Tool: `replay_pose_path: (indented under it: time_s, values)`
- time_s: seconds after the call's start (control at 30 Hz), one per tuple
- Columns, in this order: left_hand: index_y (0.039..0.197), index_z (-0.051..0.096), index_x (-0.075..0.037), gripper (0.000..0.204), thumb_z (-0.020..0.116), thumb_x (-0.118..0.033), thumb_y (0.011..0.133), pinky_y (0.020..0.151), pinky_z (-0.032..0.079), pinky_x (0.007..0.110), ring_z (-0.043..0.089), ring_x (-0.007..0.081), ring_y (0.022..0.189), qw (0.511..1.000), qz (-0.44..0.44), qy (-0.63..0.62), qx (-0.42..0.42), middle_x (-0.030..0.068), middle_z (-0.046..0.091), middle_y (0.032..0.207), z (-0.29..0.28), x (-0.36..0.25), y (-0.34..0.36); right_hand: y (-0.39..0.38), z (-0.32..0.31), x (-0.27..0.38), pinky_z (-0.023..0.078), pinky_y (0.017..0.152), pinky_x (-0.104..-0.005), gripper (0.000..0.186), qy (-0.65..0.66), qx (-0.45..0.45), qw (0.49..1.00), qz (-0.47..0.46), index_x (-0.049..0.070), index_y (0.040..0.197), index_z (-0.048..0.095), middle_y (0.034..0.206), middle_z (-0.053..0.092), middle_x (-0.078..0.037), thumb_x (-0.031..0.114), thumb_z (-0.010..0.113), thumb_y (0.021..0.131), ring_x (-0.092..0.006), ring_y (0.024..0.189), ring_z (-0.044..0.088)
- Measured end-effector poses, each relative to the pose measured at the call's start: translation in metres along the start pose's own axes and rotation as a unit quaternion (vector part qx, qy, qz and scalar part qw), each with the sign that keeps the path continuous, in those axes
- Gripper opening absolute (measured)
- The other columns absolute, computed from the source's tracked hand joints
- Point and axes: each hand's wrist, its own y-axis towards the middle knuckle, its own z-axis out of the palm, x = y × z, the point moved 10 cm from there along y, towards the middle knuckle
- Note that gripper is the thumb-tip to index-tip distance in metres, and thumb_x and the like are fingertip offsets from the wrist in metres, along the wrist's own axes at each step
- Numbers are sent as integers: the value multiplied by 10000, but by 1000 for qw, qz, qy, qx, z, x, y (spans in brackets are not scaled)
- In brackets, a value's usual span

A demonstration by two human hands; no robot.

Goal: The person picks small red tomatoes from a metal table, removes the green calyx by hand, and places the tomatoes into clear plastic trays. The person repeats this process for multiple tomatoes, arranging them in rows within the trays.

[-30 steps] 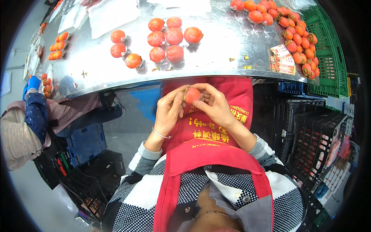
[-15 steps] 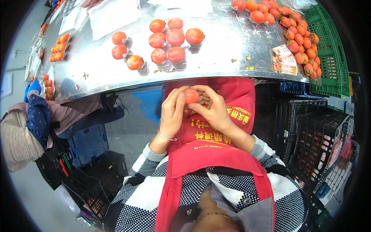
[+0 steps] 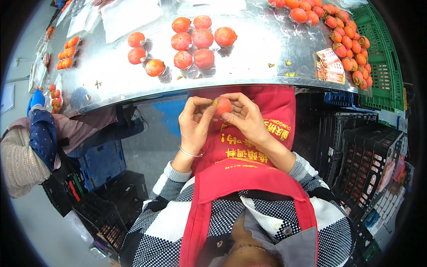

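In front of the red apron (image 3: 253, 160), just below the table's edge, an orange-red persimmon (image 3: 224, 107) is held between my two hands. Its leafy calyx faces left. My right hand (image 3: 247, 119) grips the fruit from the right, thumb below and fingers behind. On the other side, the thumb and index finger of my left hand (image 3: 194, 121) close in at the calyx. On the metal table (image 3: 249, 66) ahead, several persimmons (image 3: 203, 38) sit in clear plastic trays, with a single persimmon (image 3: 155, 67) nearer the edge.
Loose persimmons (image 3: 351, 44) are heaped at the right beside a green crate (image 3: 382, 66) and a stack of printed cards (image 3: 330, 66). Bits of calyx (image 3: 289, 74) litter the edge. A black crate (image 3: 367, 155) stands lower right. Another person's sleeve (image 3: 43, 133) shows at left.
The persimmon has been turned, so its calyx now shows on the left side. My left fingers have shifted to the calyx, and the right hand keeps its grip.
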Motion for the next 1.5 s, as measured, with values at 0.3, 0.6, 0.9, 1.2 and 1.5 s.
replay_pose_path:
  time_s: [0.3,0.6,0.9,1.2,1.5]
  values:
    - [1213,554,0,262,708,-141,1054,667,590,243,689,113,806,995,-58,-81,-5,95,664,1034,12,7,1,-5,-1,12,578,953,-319,413,-149,-29,986,-66,-3,1315,587,1239,707,-129,53,780,954,-173,1144,705]
    - [1153,554,-21,123,603,-120,1099,572,521,237,633,94,679,995,-76,-54,33,67,643,996,13,8,1,-9,-5,16,603,884,-364,459,-240,-30,963,-119,5,1320,604,1215,703,-139,22,786,899,-240,1069,735]
    - [1250,539,-17,200,616,-101,1086,651,577,252,648,114,750,984,-120,-115,59,85,652,1043,25,13,-5,-14,-7,15,613,950,-356,448,-109,-8,990,-89,-16,1331,572,1230,698,-144,28,779,935,-214,1142,720]
    - [1266,555,-27,207,573,-182,1130,507,413,244,413,52,585,990,-73,-77,-89,-18,482,697,-27,17,4,-91,-172,191,535,884,-321,392,-329,-451,732,-390,28,1195,675,1153,683,-86,117,872,868,-188,977,652]
    - [1345,502,-22,233,529,-63,1117,809,577,307,527,91,796,984,6,-123,-126,72,568,1003,-34,19,1,-129,-281,243,541,935,-418,481,-551,-568,553,-260,42,1279,695,1184,656,-142,124,856,833,-300,1011,662]
